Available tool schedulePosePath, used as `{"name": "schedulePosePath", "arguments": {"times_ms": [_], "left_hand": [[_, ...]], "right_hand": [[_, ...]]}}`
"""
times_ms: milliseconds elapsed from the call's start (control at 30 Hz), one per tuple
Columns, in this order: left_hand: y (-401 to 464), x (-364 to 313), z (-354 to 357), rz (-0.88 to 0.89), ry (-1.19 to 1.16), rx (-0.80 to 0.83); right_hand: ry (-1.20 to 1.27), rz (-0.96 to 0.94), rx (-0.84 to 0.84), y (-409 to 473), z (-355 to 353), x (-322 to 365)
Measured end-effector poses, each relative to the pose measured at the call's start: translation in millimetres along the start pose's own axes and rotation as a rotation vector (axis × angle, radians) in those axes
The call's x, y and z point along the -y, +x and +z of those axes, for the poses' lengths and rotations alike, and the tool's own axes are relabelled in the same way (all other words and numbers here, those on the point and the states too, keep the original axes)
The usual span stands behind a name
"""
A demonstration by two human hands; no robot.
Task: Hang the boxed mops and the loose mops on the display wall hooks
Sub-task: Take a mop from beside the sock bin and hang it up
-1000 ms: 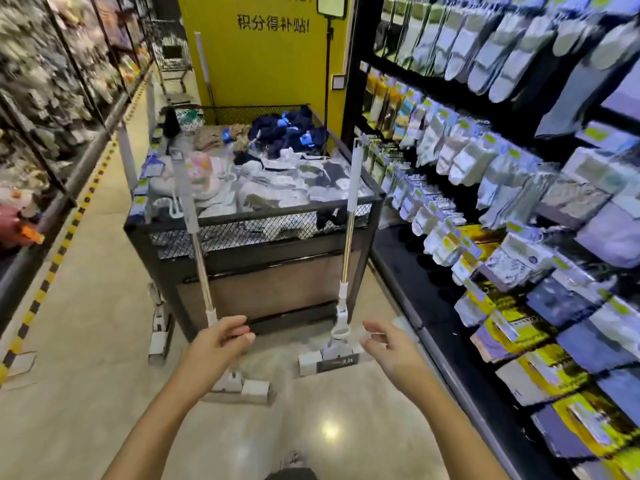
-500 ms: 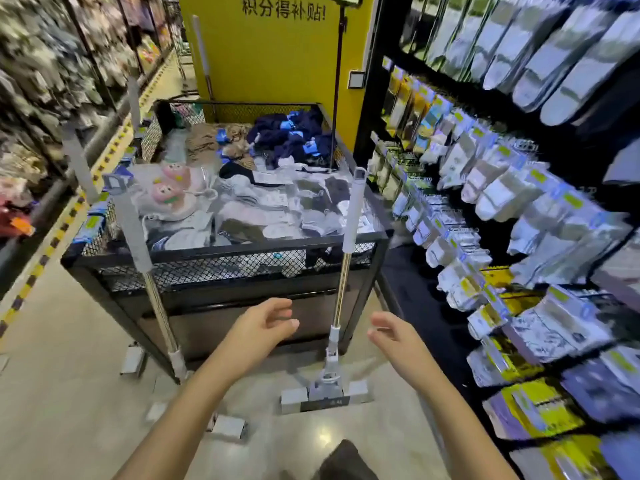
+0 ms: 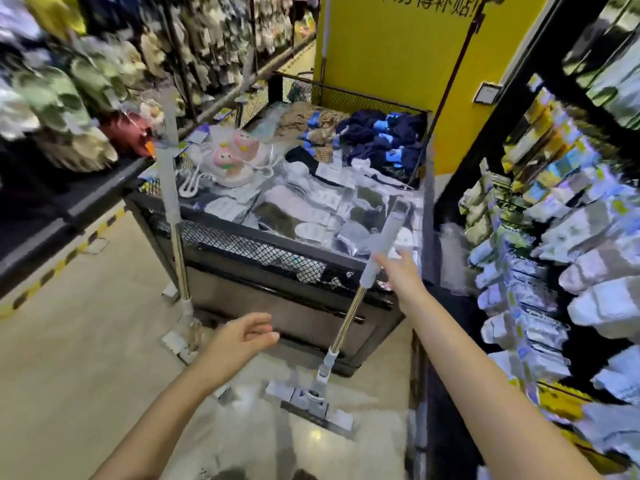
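Right hand [image 3: 403, 271] touched grey foam grip of near mop [image 3: 349, 315], fingers blurred, grasp unclear; chrome pole tilted, flat rectangular head on glossy floor [image 3: 86, 341]; left hand [image 3: 239, 344] loosely curled, released; second mop [image 3: 173, 216] leaned upright against black mesh bin [image 3: 263, 252].

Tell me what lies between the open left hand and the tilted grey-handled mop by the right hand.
Nothing solid: in the head view, only the black mesh bin's front panel and floor show behind the gap between left hand and mop.
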State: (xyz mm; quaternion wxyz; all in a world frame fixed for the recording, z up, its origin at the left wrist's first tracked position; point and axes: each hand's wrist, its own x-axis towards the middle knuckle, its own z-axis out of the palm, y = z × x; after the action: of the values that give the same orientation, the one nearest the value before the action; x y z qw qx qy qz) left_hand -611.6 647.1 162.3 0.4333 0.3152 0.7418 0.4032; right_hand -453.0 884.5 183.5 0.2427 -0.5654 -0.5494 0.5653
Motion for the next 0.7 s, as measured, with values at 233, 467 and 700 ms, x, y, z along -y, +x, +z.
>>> {"name": "schedulePosePath", "arguments": {"times_ms": [233, 467, 700], "left_hand": [[-18.0, 11.8, 10.3, -0.044, -0.062, -0.015], [-17.9, 18.8, 24.9, -0.118, -0.067, 0.015], [-10.3, 19.1, 51.7, -0.153, -0.05, 0.055]], "right_hand": [[-0.076, -0.139, 0.037, 42.2, 8.7, -3.3], [-0.109, -0.299, 0.128, 4.7, -4.8, -26.7], [-0.091, -0.425, 0.155, -40.0, -3.2, -34.7]]}}
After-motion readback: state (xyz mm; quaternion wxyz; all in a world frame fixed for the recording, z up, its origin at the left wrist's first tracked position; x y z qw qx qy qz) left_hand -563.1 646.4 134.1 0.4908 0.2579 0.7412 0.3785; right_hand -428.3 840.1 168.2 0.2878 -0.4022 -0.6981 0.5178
